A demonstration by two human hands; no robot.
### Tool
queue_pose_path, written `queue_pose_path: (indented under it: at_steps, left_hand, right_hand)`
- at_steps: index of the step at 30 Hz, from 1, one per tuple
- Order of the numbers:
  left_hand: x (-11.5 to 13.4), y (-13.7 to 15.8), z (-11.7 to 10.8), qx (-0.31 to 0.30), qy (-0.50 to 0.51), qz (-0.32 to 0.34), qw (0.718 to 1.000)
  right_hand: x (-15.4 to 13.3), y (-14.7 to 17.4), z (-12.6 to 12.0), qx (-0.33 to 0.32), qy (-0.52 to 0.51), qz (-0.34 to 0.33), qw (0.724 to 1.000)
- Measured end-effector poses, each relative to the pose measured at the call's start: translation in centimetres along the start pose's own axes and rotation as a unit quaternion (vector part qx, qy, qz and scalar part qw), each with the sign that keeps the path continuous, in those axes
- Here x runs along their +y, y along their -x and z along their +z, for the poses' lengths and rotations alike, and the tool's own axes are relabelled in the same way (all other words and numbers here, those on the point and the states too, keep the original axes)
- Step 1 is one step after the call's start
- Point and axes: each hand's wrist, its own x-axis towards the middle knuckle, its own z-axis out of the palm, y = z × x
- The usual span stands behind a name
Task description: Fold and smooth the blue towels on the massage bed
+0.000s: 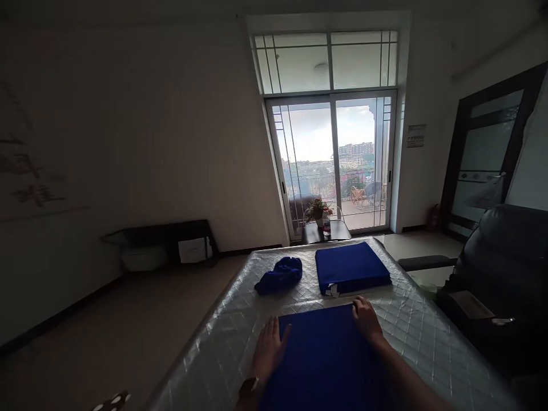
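A blue cloth (pixel 321 354), folded into a flat rectangle, lies in front of me on a table with a quilted silver cover (pixel 411 325). Along its left edge rests my left hand (pixel 269 345), fingers stretched out and thumb on the fabric; a dark watch is on that wrist. My right hand (pixel 367 321) has its fingers bent round the far right corner of the cloth. Beyond it sits a thicker folded blue stack (pixel 353 265) with white tags at its front edge. A crumpled blue cloth (pixel 280 275) lies left of the stack.
A dark office chair (pixel 500 274) stands close on the right, with a flat item and something white on its seat. Past the table's far end, a small table (pixel 310 233) holds a plant and a bottle (pixel 326 222). Glass sliding doors (pixel 334 165) are behind.
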Motion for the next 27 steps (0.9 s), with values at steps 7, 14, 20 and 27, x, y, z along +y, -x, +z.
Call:
queue_pose_path:
  at_steps: [7,14,20,27]
  left_hand:
    - [0.1,-0.1,-1.2,-0.04,-0.041,-0.006,0.998]
    - [9.2,-0.2,-0.8,0.048,-0.054,0.055,0.996]
    - [21.3,0.7,3.4,-0.006,0.032,0.264,0.964]
    - [18.8,0.8,3.3,-0.012,0.022,0.188,0.982]
  right_hand:
    - [0.6,0.6,-0.2,0.016,-0.053,-0.008,0.998]
    - [0.9,0.3,0.1,0.014,-0.077,-0.015,0.997]
    - [1.2,0.2,0.0,0.0,-0.079,-0.031,0.996]
    - [1.2,0.0,-0.2,-0.01,-0.064,-0.037,0.997]
